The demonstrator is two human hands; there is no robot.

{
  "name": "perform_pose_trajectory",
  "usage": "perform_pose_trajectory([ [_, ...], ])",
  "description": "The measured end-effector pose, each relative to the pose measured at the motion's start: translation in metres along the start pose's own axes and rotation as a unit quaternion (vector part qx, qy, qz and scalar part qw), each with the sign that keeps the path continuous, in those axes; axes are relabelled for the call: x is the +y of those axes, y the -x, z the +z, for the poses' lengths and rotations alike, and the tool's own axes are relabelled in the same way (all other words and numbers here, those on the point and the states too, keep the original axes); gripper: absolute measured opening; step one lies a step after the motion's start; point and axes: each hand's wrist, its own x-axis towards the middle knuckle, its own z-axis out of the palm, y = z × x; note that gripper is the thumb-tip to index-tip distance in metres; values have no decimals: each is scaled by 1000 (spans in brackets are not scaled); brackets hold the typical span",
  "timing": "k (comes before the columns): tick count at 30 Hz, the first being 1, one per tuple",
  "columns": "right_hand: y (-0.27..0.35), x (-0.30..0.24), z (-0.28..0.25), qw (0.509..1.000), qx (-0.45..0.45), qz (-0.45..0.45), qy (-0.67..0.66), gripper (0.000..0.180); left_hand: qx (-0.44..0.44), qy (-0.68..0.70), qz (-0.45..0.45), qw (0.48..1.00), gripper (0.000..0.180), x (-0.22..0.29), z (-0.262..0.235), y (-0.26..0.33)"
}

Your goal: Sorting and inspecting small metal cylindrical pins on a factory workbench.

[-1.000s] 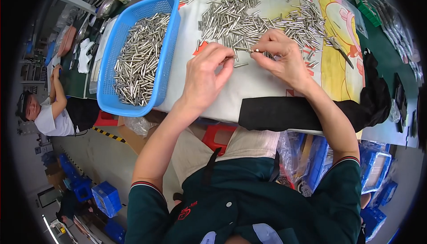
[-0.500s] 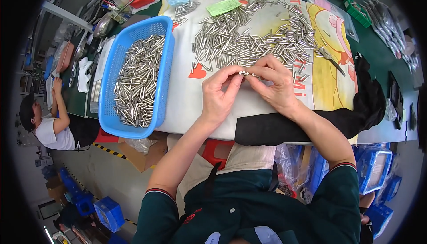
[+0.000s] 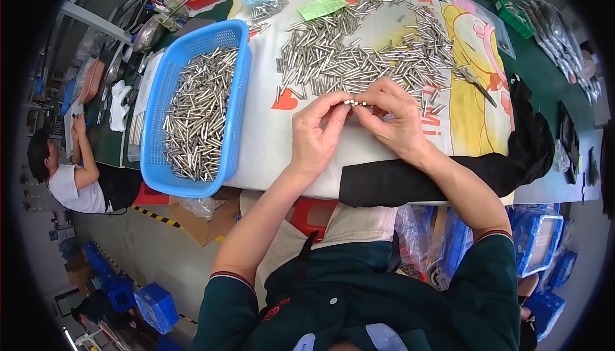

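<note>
My left hand (image 3: 316, 134) pinches a few short silver metal pins (image 3: 351, 102) between thumb and fingertips, their shiny round ends showing. Against the same pins, my right hand (image 3: 398, 123) is closed, thumb and fingers pinched together; the fingers hide most of the pins' length. Just beyond both hands, a loose heap of metal pins (image 3: 333, 63) spreads over the printed cloth (image 3: 262, 139). To the left stands a blue perforated plastic basket (image 3: 238, 95), with many similar metal pins (image 3: 198, 114) inside.
A green paper slip (image 3: 321, 8) rests on the heap's far side. Pliers (image 3: 477, 86) lie right of it. A black cloth sleeve (image 3: 397, 183) lies along the near edge, under my right forearm. Another person (image 3: 73, 181) works at the far left.
Both hands stay in nearly the same place, with only slight finger movement around the pins. The whole view has shifted a little.
</note>
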Motion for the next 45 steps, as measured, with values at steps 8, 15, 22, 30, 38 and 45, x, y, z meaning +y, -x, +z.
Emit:
perform_pose_trajectory([
  [8,0,0,-2,997,-15,63,-32,12,-17,36,-31,999,17,2,1,-1],
  [15,-5,-1,-14,934,-98,301,-168,9,-71,160,-181,968,22,8,-5,-7],
  [22,-8,-3,-18,870,-122,416,-235,13,-85,219,-266,935,23,10,-8,-10],
  [30,-10,-5,-21,842,-131,437,-289,13,-115,208,-268,934,23,10,-13,-10],
  [38,-6,-3,-18,880,-132,397,-223,13,-118,227,-276,927,21,10,-12,-8],
  [45,-10,-9,-21,859,-126,433,-244,12,-129,223,-287,923,23,13,-14,-10],
])
